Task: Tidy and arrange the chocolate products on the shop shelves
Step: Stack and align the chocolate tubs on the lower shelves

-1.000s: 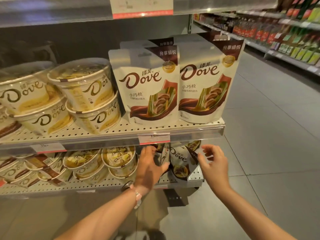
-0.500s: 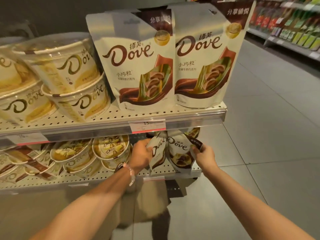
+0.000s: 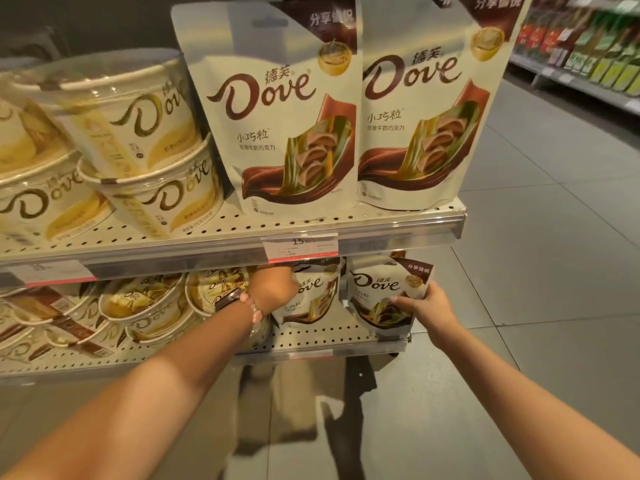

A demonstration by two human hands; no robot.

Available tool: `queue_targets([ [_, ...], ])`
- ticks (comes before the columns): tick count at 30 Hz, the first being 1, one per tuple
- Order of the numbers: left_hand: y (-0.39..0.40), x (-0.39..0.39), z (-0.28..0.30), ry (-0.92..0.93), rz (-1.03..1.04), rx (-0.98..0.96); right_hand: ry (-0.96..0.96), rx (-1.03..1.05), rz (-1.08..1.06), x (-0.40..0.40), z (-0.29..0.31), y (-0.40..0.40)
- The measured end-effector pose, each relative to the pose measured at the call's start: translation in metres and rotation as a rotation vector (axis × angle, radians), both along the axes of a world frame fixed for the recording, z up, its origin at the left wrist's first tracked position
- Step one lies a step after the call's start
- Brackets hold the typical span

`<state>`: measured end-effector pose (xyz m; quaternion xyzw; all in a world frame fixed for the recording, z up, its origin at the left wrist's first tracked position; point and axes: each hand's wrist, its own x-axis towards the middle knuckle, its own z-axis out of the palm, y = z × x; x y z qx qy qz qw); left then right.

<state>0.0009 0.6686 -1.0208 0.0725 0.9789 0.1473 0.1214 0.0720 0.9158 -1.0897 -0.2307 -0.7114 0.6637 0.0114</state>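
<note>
Two small Dove pouches are stood side by side on the lower shelf (image 3: pixel 311 336), just beneath the price tag (image 3: pixel 300 248); they are judged light, soft and crinkly, with slick film, and best taken by their side edges or top seam. The right-hand pouch (image 3: pixel 382 299) is pinched at its right edge by the right hand (image 3: pixel 427 308), thumb laid across its front. The left-hand pouch (image 3: pixel 311 294) is touched at its left edge by the left hand (image 3: pixel 273 289), but its fingers are hidden, so their grip cannot be told.
</note>
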Motion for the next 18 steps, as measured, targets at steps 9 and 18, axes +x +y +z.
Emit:
queue_targets([
  [9,0.003,-0.007,-0.001,-0.069,-0.046,0.032,-0.123,0.003,-0.052,-0.006,-0.016,0.002],
  [18,0.002,-0.003,-0.01,0.081,-0.114,0.107,-0.105,0.052,0.051,-0.009,-0.017,0.003],
])
